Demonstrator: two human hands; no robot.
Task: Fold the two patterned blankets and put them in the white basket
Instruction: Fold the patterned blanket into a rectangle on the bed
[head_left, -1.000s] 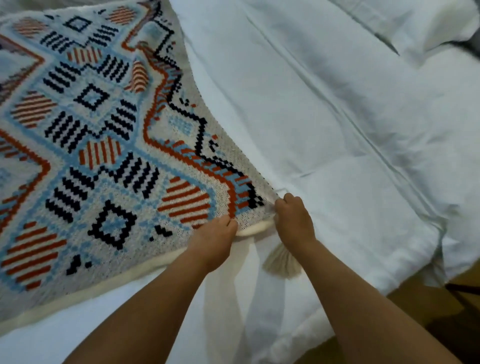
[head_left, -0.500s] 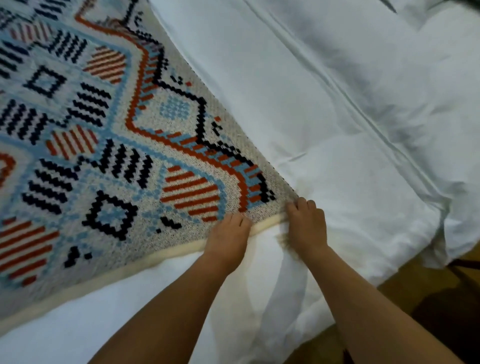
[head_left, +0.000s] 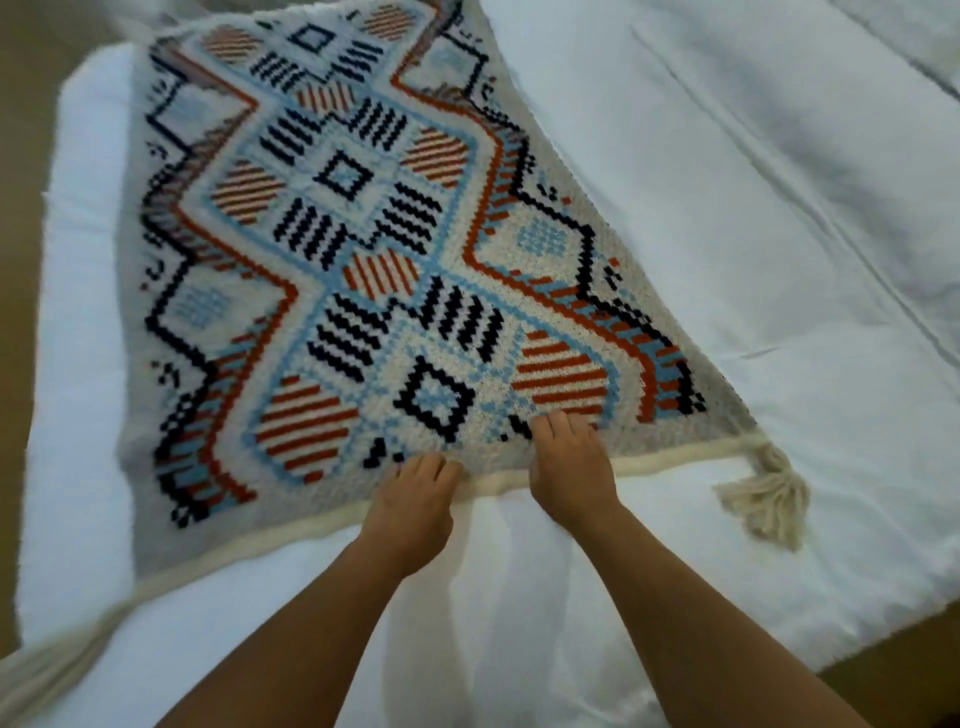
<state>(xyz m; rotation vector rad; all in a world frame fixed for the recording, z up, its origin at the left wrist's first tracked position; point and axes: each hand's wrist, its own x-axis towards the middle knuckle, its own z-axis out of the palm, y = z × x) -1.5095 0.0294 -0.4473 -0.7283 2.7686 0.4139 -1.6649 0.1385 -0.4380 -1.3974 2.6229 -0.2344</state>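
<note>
A patterned blanket (head_left: 374, 260) with orange, black and light-blue diamonds lies spread on the white bed, its cream border edge nearest me. A cream tassel (head_left: 769, 493) hangs off its near right corner. My left hand (head_left: 413, 512) rests at the cream border with its fingertips on the knit. Just to the right, my right hand (head_left: 569, 465) lies on the blanket's near edge, fingers straight and pointing forward. Whether either thumb hooks under the edge is hidden. No second blanket and no white basket are in view.
White bedding (head_left: 727, 234) covers the bed to the right and in front of the blanket, with seams and creases. The bed's edge and brown floor (head_left: 914, 675) show at the lower right. More floor shows along the far left.
Both hands slid left along the near edge, away from the tasselled corner. The corner and tassel now lie free on the bed, and more of the blanket is in view.
</note>
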